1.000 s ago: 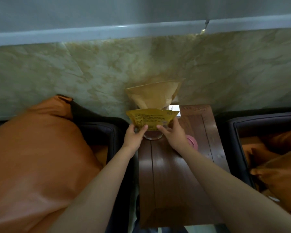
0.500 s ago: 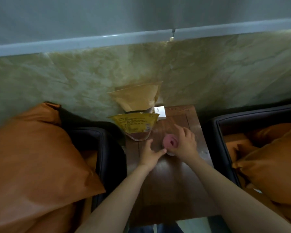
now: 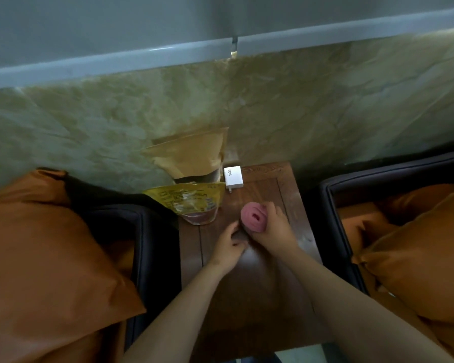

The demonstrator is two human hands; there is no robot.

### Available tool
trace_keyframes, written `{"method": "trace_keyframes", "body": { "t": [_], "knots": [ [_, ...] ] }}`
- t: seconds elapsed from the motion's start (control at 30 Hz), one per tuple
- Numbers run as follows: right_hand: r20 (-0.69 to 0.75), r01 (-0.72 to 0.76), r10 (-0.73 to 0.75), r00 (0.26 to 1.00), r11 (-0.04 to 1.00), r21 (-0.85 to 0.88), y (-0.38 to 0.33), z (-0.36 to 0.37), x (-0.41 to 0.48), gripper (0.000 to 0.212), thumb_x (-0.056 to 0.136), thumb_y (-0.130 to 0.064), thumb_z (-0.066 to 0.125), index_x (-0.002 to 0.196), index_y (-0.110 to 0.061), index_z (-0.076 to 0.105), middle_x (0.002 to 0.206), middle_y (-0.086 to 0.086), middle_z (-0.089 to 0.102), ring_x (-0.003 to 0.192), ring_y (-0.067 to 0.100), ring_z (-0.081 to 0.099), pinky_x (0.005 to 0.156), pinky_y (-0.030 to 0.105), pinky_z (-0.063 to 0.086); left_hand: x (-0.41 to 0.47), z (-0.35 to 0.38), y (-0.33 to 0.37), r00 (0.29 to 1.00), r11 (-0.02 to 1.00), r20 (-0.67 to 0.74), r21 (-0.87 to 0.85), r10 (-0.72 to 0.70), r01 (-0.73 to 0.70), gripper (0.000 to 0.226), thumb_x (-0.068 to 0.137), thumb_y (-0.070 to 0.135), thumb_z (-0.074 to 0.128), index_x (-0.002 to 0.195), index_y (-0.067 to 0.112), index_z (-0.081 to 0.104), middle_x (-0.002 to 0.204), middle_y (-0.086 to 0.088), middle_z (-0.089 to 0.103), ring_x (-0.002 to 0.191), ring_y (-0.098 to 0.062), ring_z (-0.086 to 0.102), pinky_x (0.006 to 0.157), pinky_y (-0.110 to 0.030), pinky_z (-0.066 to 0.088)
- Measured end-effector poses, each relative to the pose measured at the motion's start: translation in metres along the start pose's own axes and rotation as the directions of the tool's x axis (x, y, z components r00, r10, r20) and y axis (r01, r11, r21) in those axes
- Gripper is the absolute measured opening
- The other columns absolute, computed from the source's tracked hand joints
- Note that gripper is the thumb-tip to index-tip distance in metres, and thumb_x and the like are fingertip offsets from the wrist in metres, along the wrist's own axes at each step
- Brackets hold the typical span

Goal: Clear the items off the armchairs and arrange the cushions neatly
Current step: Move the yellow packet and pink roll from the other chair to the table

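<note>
A dark wooden side table (image 3: 249,289) stands between two dark armchairs. On its far end a yellow snack pouch (image 3: 188,199) leans in front of a brown paper bag (image 3: 192,155), with a white charger (image 3: 233,176) beside them. My right hand (image 3: 271,227) is wrapped around a pink ribbed round object (image 3: 253,217) and tilts it above the table. My left hand (image 3: 230,244) rests next to it, fingers loosely curled, its thumb close to the object's underside. A large orange cushion (image 3: 45,260) fills the left armchair (image 3: 152,247). More orange cushions (image 3: 417,260) lie in the right armchair (image 3: 333,213).
A marbled beige wall (image 3: 299,106) with a grey ledge (image 3: 325,35) runs right behind the table and chairs. A strip of pale floor (image 3: 294,356) shows below the table's near edge.
Both hands let go of the yellow pouch, which now stands on the table. My right hand took hold of the pink object and tipped it up. My left hand drew back beside it.
</note>
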State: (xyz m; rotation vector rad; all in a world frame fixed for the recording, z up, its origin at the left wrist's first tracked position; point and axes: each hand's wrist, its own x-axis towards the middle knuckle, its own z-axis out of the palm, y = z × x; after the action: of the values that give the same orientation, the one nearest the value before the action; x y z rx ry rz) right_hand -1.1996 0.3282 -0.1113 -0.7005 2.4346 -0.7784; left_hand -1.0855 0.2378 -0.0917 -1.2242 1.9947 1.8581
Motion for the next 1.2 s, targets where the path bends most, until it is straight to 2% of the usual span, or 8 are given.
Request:
{"method": "trace_keyframes", "body": {
  "t": [0.1, 0.2, 0.27, 0.43, 0.73, 0.93, 1.07, 1.2],
  "knots": [
    [-0.093, 0.068, -0.066, 0.994, 0.997, 0.024, -0.017, -0.015, 0.017, 0.066, 0.071, -0.034, 0.080, 0.124, -0.016, 0.044, 0.116, 0.010, 0.050, 0.107, 0.028, 0.051, 0.083, 0.034, 0.046, 0.001, -0.019, -0.006, 0.993, 0.950, -0.107, 0.311, 0.053, -0.017, 0.053, 0.093, 0.014, 0.056, 0.143, 0.017, 0.038, 0.145, -0.006, 0.044, 0.125, -0.020, 0.049, 0.103, -0.029, 0.039],
    [-0.128, 0.093, -0.084, 0.988, 0.993, 0.065, -0.036, -0.022, 0.043, 0.065, 0.071, -0.037, 0.079, 0.122, -0.013, 0.045, 0.112, 0.012, 0.051, 0.105, 0.032, 0.050, 0.083, 0.039, 0.047, -0.001, -0.037, -0.006, 0.978, 0.752, -0.171, 0.659, 0.116, 0.026, 0.052, 0.095, 0.028, 0.049, 0.144, 0.024, 0.034, 0.147, -0.003, 0.042, 0.131, -0.023, 0.043, 0.103, -0.035, 0.040],
    [-0.124, 0.105, -0.096, 0.988, 0.992, 0.067, -0.049, -0.022, 0.059, 0.069, 0.070, -0.036, 0.079, 0.125, -0.013, 0.044, 0.116, 0.013, 0.050, 0.109, 0.033, 0.048, 0.085, 0.040, 0.047, -0.003, -0.044, -0.005, 0.962, 0.654, -0.224, 0.753, 0.156, 0.069, 0.054, 0.094, 0.034, 0.047, 0.145, 0.028, 0.031, 0.143, -0.004, 0.045, 0.130, -0.027, 0.042, 0.104, -0.040, 0.040],
    [-0.096, 0.091, -0.081, 0.992, 0.991, 0.100, -0.064, -0.009, 0.083, 0.077, 0.070, -0.031, 0.081, 0.132, -0.012, 0.040, 0.124, 0.017, 0.046, 0.113, 0.037, 0.047, 0.092, 0.045, 0.045, 0.001, -0.051, -0.014, 0.955, 0.602, -0.245, 0.793, 0.166, 0.099, 0.054, 0.093, 0.039, 0.047, 0.143, 0.027, 0.033, 0.140, -0.003, 0.046, 0.129, -0.025, 0.042, 0.098, -0.038, 0.041],
    [-0.122, 0.061, -0.040, 0.992, 0.984, 0.167, -0.061, -0.006, 0.092, 0.070, 0.073, -0.012, 0.077, 0.132, -0.008, 0.041, 0.126, 0.019, 0.043, 0.107, 0.040, 0.052, 0.082, 0.035, 0.042, -0.007, -0.059, -0.029, 0.953, 0.632, -0.245, 0.770, 0.176, 0.082, 0.049, 0.094, 0.036, 0.048, 0.140, 0.023, 0.039, 0.142, 0.001, 0.044, 0.127, -0.020, 0.045, 0.099, -0.035, 0.042],
    [-0.066, 0.084, -0.067, 0.996, 0.951, 0.296, -0.055, -0.015, 0.076, 0.080, 0.072, -0.014, 0.078, 0.139, -0.013, 0.034, 0.133, 0.015, 0.038, 0.119, 0.027, 0.043, 0.091, 0.027, 0.035, -0.014, -0.068, -0.028, 0.950, 0.637, -0.255, 0.767, 0.182, 0.084, 0.046, 0.094, 0.036, 0.046, 0.139, 0.023, 0.040, 0.136, 0.001, 0.049, 0.124, -0.021, 0.046, 0.096, -0.035, 0.044],
    [-0.060, 0.090, -0.081, 0.995, 0.982, 0.169, -0.043, -0.009, 0.050, 0.080, 0.071, -0.010, 0.075, 0.141, -0.010, 0.034, 0.137, 0.018, 0.040, 0.129, 0.032, 0.034, 0.102, 0.035, 0.033, -0.022, -0.069, -0.027, 0.943, 0.631, -0.265, 0.771, 0.203, 0.082, 0.045, 0.095, 0.035, 0.045, 0.138, 0.023, 0.040, 0.137, 0.001, 0.048, 0.124, -0.020, 0.046, 0.095, -0.035, 0.045],
    [0.048, 0.125, -0.121, 0.992, 0.987, -0.099, -0.037, -0.009, 0.019, 0.093, 0.072, -0.025, 0.078, 0.147, -0.014, 0.024, 0.151, 0.013, 0.028, 0.140, 0.030, 0.021, 0.114, 0.040, 0.023, -0.040, -0.071, -0.024, 0.931, 0.590, -0.275, 0.803, 0.238, 0.086, 0.049, 0.095, 0.035, 0.045, 0.141, 0.020, 0.038, 0.142, 0.001, 0.043, 0.128, -0.020, 0.042, 0.100, -0.035, 0.041]
  ]
}}
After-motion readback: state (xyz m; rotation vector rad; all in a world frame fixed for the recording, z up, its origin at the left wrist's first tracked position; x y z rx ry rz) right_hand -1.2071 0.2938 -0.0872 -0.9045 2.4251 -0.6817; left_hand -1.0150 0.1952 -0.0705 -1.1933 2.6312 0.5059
